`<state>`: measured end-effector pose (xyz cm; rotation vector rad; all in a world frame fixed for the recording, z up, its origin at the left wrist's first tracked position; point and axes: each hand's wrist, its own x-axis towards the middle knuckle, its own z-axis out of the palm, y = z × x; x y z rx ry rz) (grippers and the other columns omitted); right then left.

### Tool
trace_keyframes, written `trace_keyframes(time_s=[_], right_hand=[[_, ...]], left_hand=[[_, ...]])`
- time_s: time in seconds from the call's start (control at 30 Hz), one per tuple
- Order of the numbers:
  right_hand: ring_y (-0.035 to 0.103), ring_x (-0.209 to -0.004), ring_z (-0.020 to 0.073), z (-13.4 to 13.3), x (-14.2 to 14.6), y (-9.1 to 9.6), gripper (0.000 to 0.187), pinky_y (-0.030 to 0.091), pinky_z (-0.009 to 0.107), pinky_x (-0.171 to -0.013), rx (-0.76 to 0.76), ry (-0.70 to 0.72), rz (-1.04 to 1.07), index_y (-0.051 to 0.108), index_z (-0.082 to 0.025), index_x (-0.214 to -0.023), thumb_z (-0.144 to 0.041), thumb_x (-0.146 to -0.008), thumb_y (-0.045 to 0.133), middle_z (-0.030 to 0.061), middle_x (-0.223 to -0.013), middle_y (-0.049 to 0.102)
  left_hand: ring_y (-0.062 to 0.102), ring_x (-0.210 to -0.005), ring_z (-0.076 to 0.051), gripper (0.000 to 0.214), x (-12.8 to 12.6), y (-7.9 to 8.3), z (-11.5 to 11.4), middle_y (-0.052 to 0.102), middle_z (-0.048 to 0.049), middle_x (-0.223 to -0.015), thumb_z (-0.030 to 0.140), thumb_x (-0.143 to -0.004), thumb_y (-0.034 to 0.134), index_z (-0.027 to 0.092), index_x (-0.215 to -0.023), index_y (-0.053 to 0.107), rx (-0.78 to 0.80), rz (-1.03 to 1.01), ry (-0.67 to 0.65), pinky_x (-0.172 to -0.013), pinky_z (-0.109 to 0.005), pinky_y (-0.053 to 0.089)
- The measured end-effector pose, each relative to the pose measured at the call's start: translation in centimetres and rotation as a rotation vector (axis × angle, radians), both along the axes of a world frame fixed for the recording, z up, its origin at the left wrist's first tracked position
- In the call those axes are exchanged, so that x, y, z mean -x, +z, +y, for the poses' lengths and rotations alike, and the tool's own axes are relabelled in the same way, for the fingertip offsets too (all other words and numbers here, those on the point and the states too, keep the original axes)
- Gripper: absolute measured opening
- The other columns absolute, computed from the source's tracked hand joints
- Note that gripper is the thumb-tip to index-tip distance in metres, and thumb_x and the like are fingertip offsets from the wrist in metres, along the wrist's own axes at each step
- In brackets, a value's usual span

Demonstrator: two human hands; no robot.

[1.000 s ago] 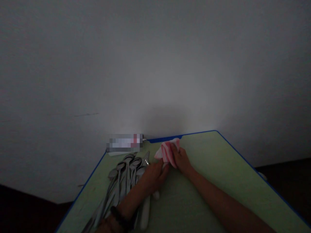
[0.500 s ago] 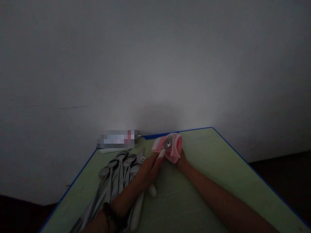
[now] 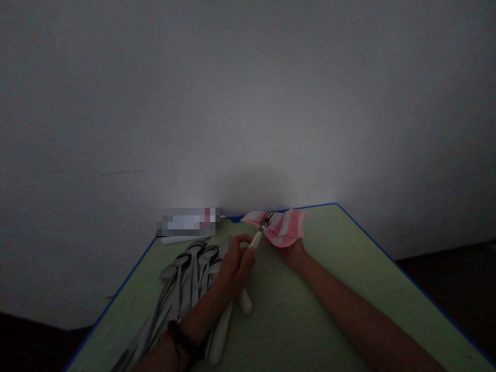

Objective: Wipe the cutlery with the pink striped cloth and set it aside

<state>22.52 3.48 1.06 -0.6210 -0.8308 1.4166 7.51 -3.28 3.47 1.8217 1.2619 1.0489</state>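
My left hand (image 3: 239,258) grips a fork (image 3: 256,241) by its white handle, its metal tines pointing away from me. Spread beneath those tines is a pink-and-white striped cloth (image 3: 284,232). My right hand (image 3: 291,253) holds the cloth from below, and most of its fingers are hidden by the fabric. Left of and under my left forearm lies a pile of cutlery, with several metal spoons (image 3: 182,259) on top. Two white handles, one of them long (image 3: 220,338), stick out from the pile near my left wrist.
The green table (image 3: 302,315) has a blue edge and stands against a grey wall (image 3: 248,103). A box-like item with a blurred face (image 3: 188,223) sits at the back left corner. A dark band circles my left wrist (image 3: 179,337).
The cloth was folded up around the fork's head and now lies opened out under it, with its right side spread. My left fingers have lifted away from the cloth slightly.
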Motion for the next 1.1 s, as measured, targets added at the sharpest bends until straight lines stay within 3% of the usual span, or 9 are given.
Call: trace_keyframes(time_s=[0.1,0.27,0.37,0.47,0.63,0.8,0.97,1.1], right_hand=[[0.058,-0.104,0.0240,-0.1,0.0,-0.3,0.042,0.042,0.041,-0.094,-0.021,0.092,0.201,0.062,-0.021,-0.097,-0.054,-0.074,0.049,0.0072,-0.108,0.064],[0.058,-0.101,0.0241,-0.6,-0.1,0.0,0.038,0.045,0.042,-0.087,0.021,0.070,0.175,0.062,-0.023,-0.097,-0.049,-0.071,0.053,0.0059,-0.106,0.065],[0.061,-0.087,0.0245,-1.1,-0.2,0.5,0.032,0.048,0.040,-0.077,0.119,0.180,0.111,0.065,-0.019,-0.083,-0.048,-0.071,0.054,0.0070,-0.084,0.068],[0.058,-0.065,0.0180,-1.2,0.0,0.7,0.022,0.048,0.033,-0.066,0.170,0.232,0.064,0.063,-0.018,-0.071,-0.039,-0.068,0.062,0.0020,-0.063,0.063],[0.059,-0.069,0.0138,-0.6,0.7,0.0,0.028,0.047,0.027,-0.071,0.084,0.174,0.072,0.062,-0.018,-0.089,-0.025,-0.064,0.070,0.0003,-0.079,0.067],[0.061,-0.076,0.0149,-0.2,0.6,-0.4,0.033,0.047,0.028,-0.077,0.086,0.178,0.141,0.062,-0.019,-0.092,-0.016,-0.060,0.070,0.0010,-0.086,0.069],[0.060,-0.072,0.0128,0.0,0.6,-0.8,0.035,0.047,0.024,-0.072,0.113,0.174,0.134,0.061,-0.017,-0.086,-0.008,-0.054,0.069,-0.0012,-0.080,0.068],[0.061,-0.076,0.0129,0.1,0.6,-0.9,0.040,0.047,0.027,-0.075,0.119,0.138,0.127,0.059,-0.021,-0.091,-0.013,-0.055,0.074,-0.0019,-0.085,0.068]], left_hand=[[0.034,-0.046,-0.008,0.022,-0.2,0.2,-0.2,0.040,0.0093,-0.058,0.036,-0.089,0.036,0.019,-0.104,0.034,-0.025,-0.037,0.048,-0.046,-0.020,0.026],[0.038,-0.048,-0.009,0.029,-0.3,0.2,0.1,0.044,0.0077,-0.060,0.038,-0.090,0.035,0.018,-0.111,0.034,-0.027,-0.022,0.056,-0.047,-0.020,0.029],[0.044,-0.049,-0.011,0.034,0.1,0.0,0.6,0.050,0.0053,-0.058,0.042,-0.089,0.037,0.017,-0.112,0.043,0.014,0.134,-0.022,-0.048,-0.021,0.031],[0.052,-0.055,-0.014,0.036,0.4,-0.1,1.0,0.057,0.0014,-0.061,0.044,-0.090,0.037,0.017,-0.107,0.053,0.010,0.279,-0.075,-0.051,-0.024,0.035],[0.061,-0.067,-0.019,0.040,0.6,-0.3,1.1,0.065,-0.0040,-0.070,0.044,-0.091,0.032,0.017,-0.082,0.061,-0.012,0.476,-0.133,-0.062,-0.027,0.040],[0.063,-0.074,-0.021,0.037,0.6,-0.4,1.0,0.068,-0.0064,-0.080,0.042,-0.091,0.033,0.017,-0.097,0.061,-0.021,0.439,-0.112,-0.065,-0.028,0.042],[0.063,-0.085,-0.023,0.036,0.9,-0.6,1.3,0.068,-0.0079,-0.094,0.041,-0.090,0.037,0.017,-0.106,0.057,-0.032,0.454,-0.166,-0.076,-0.030,0.044],[0.064,-0.087,-0.024,0.034,0.9,-0.9,1.4,0.069,-0.0078,-0.096,0.041,-0.089,0.039,0.018,-0.107,0.057,-0.021,0.476,-0.150,-0.077,-0.031,0.045]])
